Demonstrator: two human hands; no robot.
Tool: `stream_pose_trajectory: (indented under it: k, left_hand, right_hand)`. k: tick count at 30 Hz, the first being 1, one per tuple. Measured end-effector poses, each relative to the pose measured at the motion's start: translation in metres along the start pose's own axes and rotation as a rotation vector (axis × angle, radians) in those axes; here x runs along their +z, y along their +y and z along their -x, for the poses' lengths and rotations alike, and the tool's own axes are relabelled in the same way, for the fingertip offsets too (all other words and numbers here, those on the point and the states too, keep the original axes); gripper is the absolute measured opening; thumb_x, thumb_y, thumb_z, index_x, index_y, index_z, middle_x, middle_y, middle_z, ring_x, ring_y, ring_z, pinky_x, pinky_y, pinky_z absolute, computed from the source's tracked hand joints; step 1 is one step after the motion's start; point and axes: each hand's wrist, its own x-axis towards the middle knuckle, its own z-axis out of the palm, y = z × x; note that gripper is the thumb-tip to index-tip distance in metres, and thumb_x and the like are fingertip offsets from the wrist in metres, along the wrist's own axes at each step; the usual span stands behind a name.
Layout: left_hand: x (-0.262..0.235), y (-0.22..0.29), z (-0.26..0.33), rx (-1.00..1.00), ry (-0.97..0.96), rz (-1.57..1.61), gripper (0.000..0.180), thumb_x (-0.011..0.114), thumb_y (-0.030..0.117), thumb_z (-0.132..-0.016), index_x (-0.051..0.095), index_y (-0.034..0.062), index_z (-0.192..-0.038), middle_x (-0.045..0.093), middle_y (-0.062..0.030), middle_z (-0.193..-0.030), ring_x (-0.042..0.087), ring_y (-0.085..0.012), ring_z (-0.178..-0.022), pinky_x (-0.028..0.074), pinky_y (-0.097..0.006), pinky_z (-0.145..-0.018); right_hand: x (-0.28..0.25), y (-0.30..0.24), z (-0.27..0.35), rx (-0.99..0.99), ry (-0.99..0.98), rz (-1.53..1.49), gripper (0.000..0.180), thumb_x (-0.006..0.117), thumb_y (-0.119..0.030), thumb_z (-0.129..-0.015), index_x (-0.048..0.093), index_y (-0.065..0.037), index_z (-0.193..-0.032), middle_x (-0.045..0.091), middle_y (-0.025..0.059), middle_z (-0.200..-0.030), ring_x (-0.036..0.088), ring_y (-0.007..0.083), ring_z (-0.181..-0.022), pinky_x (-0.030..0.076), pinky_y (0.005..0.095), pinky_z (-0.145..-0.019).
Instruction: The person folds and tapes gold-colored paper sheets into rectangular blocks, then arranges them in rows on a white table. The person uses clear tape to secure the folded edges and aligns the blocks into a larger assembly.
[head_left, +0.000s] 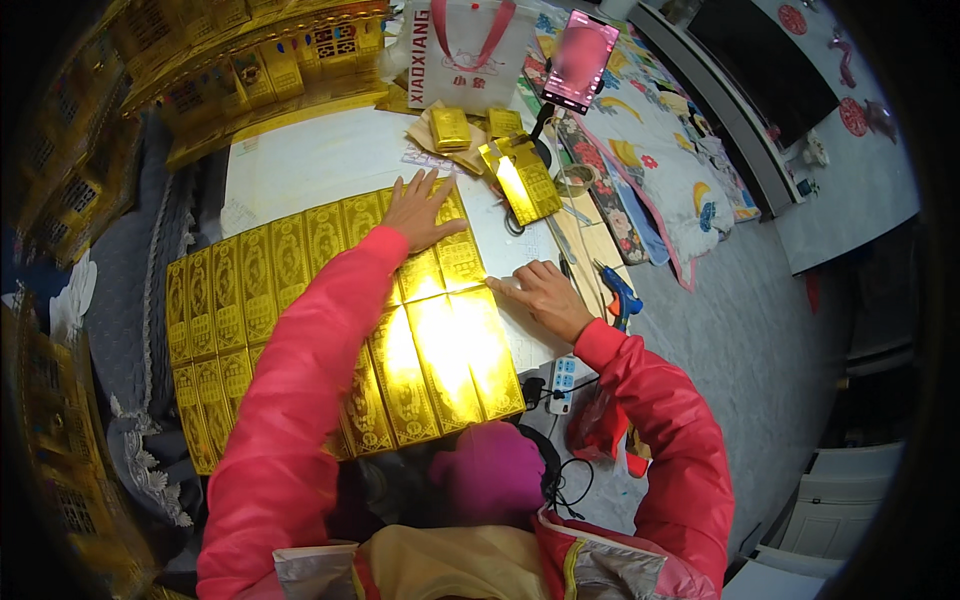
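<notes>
A wide panel of shiny gold embossed strips (258,275), set side by side in two rows, lies across the white table in front of me. My left hand (418,212) rests flat on its far right part, fingers spread and holding nothing. At the panel's right edge, near the seam between the rows, my right hand (548,300) touches it with an outstretched index finger; the other fingers are partly bent. My left sleeve covers part of the panel, and glare washes out its lower right area.
Small gold boxes (451,130) and a folded gold piece (525,185) lie beyond the panel. A phone on a stand (582,62), a clear bag (462,65), a tape roll (575,179), a blue glue gun (618,296) and a power strip (563,385) surround it. Gold structures (275,80) stand far left.
</notes>
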Motion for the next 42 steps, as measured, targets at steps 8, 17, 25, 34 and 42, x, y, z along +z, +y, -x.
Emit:
stream_pose_trajectory:
  k: [8, 17, 25, 34, 42]
  left_hand:
    - [-0.077, -0.076, 0.218, -0.226, -0.230, -0.183, 0.076, 0.042, 0.046, -0.099, 0.010, 0.0081, -0.156, 0.009, -0.0139, -0.162, 0.004, -0.0275, -0.150, 0.003, -0.046, -0.121]
    - [-0.035, -0.016, 0.182, -0.325, -0.106, -0.099, 0.071, 0.043, 0.038, -0.100, 0.013, 0.0044, -0.155, 0.009, -0.0193, -0.161, 0.005, -0.0328, -0.150, 0.002, -0.044, -0.121]
    - [0.036, 0.100, 0.067, -0.085, 0.059, -0.081, 0.062, 0.031, 0.037, -0.102, 0.023, 0.0007, -0.151, 0.021, -0.0143, -0.159, 0.013, -0.0308, -0.149, 0.007, -0.049, -0.120]
    - [0.049, 0.111, 0.064, -0.304, 0.053, -0.204, 0.062, 0.032, 0.042, -0.102, 0.022, 0.0106, -0.154, 0.017, -0.0088, -0.162, 0.009, -0.0270, -0.150, 0.005, -0.048, -0.120]
    - [0.047, 0.111, 0.072, -0.284, 0.119, -0.038, 0.065, 0.035, 0.041, -0.102, 0.018, 0.0059, -0.154, 0.014, -0.0116, -0.162, 0.009, -0.0285, -0.150, 0.006, -0.047, -0.120]
  right_hand:
    - [0.005, -0.011, 0.003, 0.040, 0.130, -0.082, 0.044, 0.056, -0.010, -0.087, 0.056, -0.013, -0.131, 0.052, 0.0081, -0.085, 0.051, 0.0256, -0.085, 0.041, 0.0349, -0.079]
    - [0.006, -0.016, 0.004, 0.097, 0.106, -0.094, 0.046, 0.055, -0.007, -0.086, 0.055, -0.011, -0.132, 0.054, 0.0097, -0.089, 0.051, 0.0269, -0.088, 0.042, 0.0358, -0.079]
    - [0.008, -0.017, 0.006, 0.100, 0.141, -0.073, 0.049, 0.055, -0.006, -0.081, 0.058, -0.013, -0.129, 0.053, 0.0082, -0.088, 0.052, 0.0256, -0.086, 0.043, 0.0355, -0.079]
    - [0.028, -0.025, 0.007, 0.424, 0.246, -0.192, 0.041, 0.054, -0.005, -0.085, 0.052, 0.000, -0.125, 0.060, 0.0156, -0.101, 0.056, 0.0297, -0.096, 0.046, 0.0400, -0.084]
    - [0.023, -0.061, 0.008, 0.561, 0.478, -0.192, 0.047, 0.061, -0.002, -0.081, 0.048, 0.003, -0.126, 0.052, 0.0218, -0.126, 0.049, 0.0382, -0.116, 0.039, 0.0443, -0.102]
